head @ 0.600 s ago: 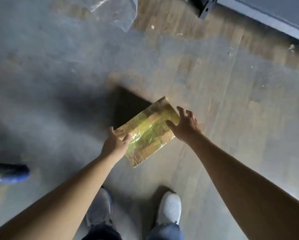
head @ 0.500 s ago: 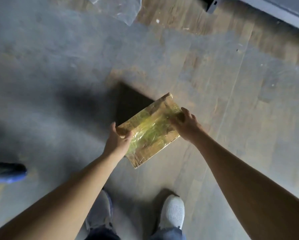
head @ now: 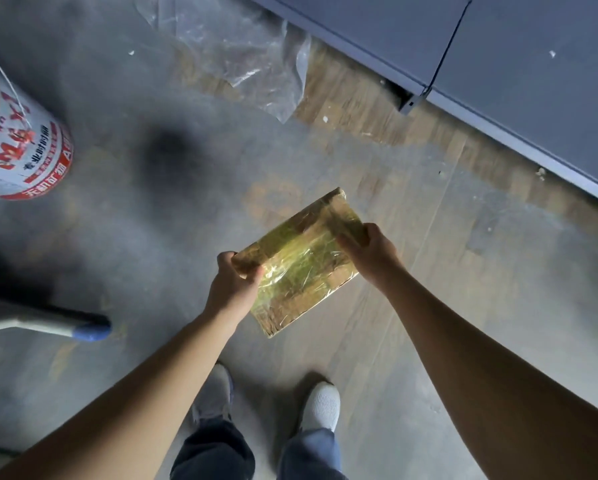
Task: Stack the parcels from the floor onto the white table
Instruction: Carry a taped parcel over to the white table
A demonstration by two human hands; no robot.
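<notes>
A flat cardboard parcel [head: 301, 263] wrapped in shiny yellowish film hangs above the floor, in front of my feet. My left hand [head: 233, 284] grips its near left corner, thumb on top. On the far right edge, my right hand [head: 367, 251] closes with the fingers curled over the side. The parcel lies tilted, its long side running from lower left to upper right. The white table is not in view.
A red and white bucket [head: 17, 143] stands at the left. A grey leg with a blue foot [head: 83, 327] pokes in below it. Crumpled clear plastic [head: 242, 53] lies at the back. A dark blue panel [head: 498, 64] fills the upper right. My shoes [head: 320, 405] stand below.
My right hand has closed on the parcel's far edge. Both hands have lifted the parcel off the floor, and its shadow has gone. The view has pulled back, showing the bucket and panel.
</notes>
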